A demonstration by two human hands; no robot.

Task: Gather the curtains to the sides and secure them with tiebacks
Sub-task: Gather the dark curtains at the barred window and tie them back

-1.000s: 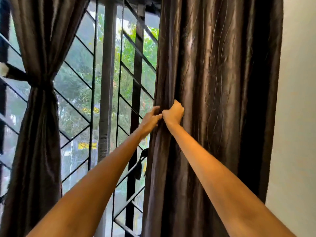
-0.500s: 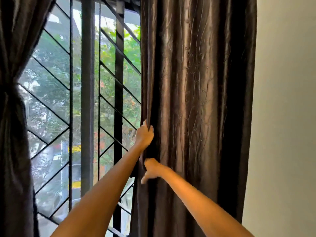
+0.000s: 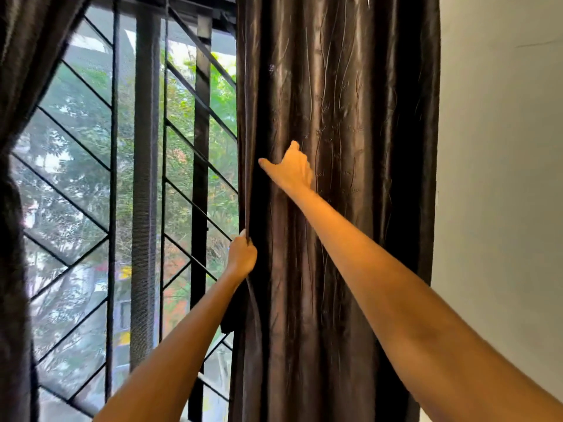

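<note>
Your left hand (image 3: 242,257) is clamped on the inner edge of the right curtain (image 3: 335,208), beside the window grille (image 3: 170,184). Your right hand (image 3: 291,169) is higher on its folds, thumb and one finger out, the rest curled into the cloth. Sweep the pleats away from the grille in one even bundle before reaching for a tieback; none shows here. Count: two curtains, the left curtain (image 3: 18,86) across the grille already cinched; two hands.
</note>
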